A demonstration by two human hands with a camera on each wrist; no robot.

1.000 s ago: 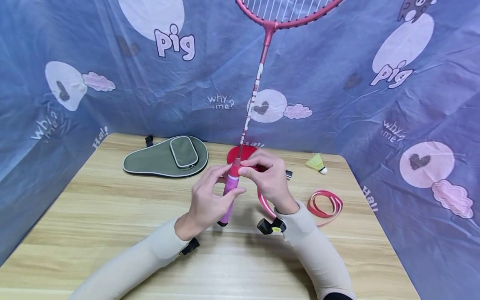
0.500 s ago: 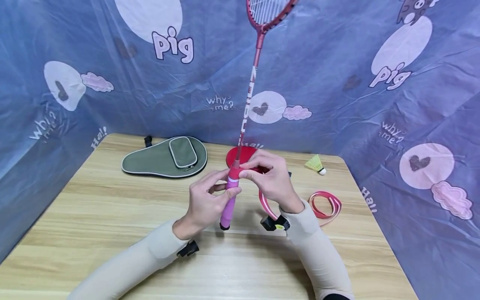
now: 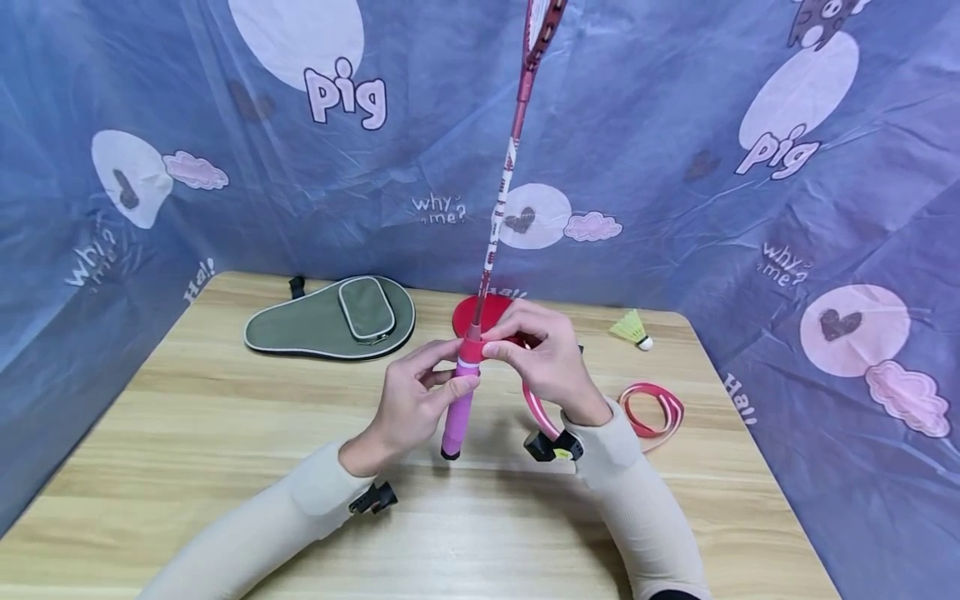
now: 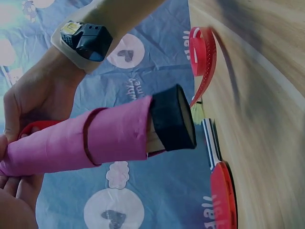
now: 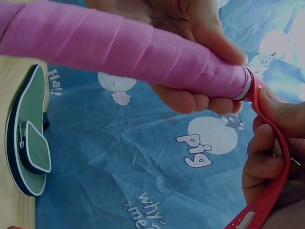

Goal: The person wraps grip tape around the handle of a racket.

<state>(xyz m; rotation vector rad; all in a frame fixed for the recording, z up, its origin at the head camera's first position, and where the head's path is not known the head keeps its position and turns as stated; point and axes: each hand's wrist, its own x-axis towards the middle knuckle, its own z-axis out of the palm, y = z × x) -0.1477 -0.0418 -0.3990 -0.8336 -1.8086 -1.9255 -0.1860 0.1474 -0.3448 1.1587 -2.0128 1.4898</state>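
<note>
A badminton racket [image 3: 498, 208] stands nearly upright over the table, its red head seen almost edge-on and cut by the top of the head view. My left hand [image 3: 412, 398] grips the upper part of its purple-wrapped handle [image 3: 458, 417] between thumb and fingers. At the handle's top, just above a white band, my right hand [image 3: 542, 357] pinches red perforated grip tape [image 5: 261, 207] that is wound around there. From that hand the tape trails down to a loose coil [image 3: 677, 408] on the table. A black cap [image 4: 172, 118] closes the handle's lower end.
On the wooden table [image 3: 247, 467], a green racket case [image 3: 311, 321] lies at the back left. A red table tennis paddle [image 3: 467, 312] lies behind the hands, partly hidden. The yellow shuttlecock [image 3: 628, 327] is at the back right. Blue printed cloth [image 3: 262, 192] hangs behind.
The racket has turned about its own shaft, its head going from a broad view to nearly edge-on. My hands have stayed at the top of the handle, the right one still pinching the tape.
</note>
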